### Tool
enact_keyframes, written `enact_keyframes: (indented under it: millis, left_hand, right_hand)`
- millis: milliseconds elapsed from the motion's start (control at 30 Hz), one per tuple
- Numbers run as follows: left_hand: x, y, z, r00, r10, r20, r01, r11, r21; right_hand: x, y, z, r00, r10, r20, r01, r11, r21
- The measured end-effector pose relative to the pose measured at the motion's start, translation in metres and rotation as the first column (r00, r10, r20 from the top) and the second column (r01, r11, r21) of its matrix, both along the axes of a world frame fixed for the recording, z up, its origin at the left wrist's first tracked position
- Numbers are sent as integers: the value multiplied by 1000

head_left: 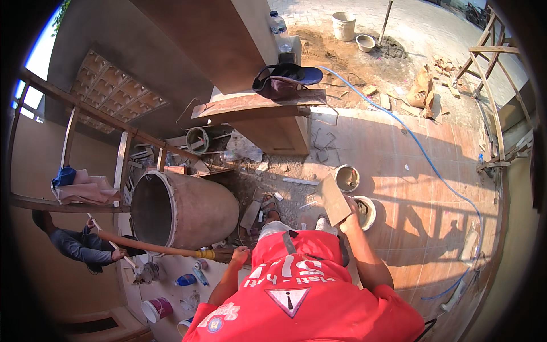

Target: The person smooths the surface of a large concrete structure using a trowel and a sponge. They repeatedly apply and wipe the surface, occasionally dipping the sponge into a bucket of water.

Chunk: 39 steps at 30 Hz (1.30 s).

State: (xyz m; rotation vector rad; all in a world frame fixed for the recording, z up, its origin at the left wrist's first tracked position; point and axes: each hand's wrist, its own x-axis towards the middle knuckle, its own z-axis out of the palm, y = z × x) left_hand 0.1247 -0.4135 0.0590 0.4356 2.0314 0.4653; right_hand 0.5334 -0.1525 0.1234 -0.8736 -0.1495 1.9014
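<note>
pinching tan board (334, 200): right grip (352, 218) | left grip (241, 255): cannot tell | two buckets (372, 213) near board | grey cylinder (206, 205) leftward

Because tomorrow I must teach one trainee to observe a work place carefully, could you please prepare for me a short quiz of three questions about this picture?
1. True or false: the person's right hand is holding a water bottle.

2. Fill in the missing colour: the long hose on the floor at the person's right is ____.

3. Choose: the large hollow cylinder is on the person's (a) left or (b) right.

Key:
1. False; it holds a flat tan board.
2. Blue.
3. (a) left.
</note>
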Motion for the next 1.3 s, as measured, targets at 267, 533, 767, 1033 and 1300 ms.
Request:
enact_keyframes:
  millis: [267, 533, 767, 1033, 1300]
  left_hand:
    - [17, 27, 36, 977, 187, 106, -190, 981, 27]
    - [47, -10, -7, 943, 294, 155, -304, 951, 48]
    - [70, -44, -37, 838, 479, 262, -485, 873, -46]
    - [84, -15, -46, 744, 631, 222, -660, 745, 94]
    - [94, -38, -124, 910, 413, 17, -414, 908, 60]
  right_hand:
    - [-6, 16, -12, 998, -29, 50, 34, 994, -102]
    - [-31, 28, -5, 991, 130, 41, -129, 991, -30]
    - [-32, 34, 15, 956, 276, 96, -272, 961, -54]
    - [-54, 69, 14, 887, 442, 134, -441, 897, -42]
    - [-95, 89, 36, 827, 536, 172, -546, 838, 14]
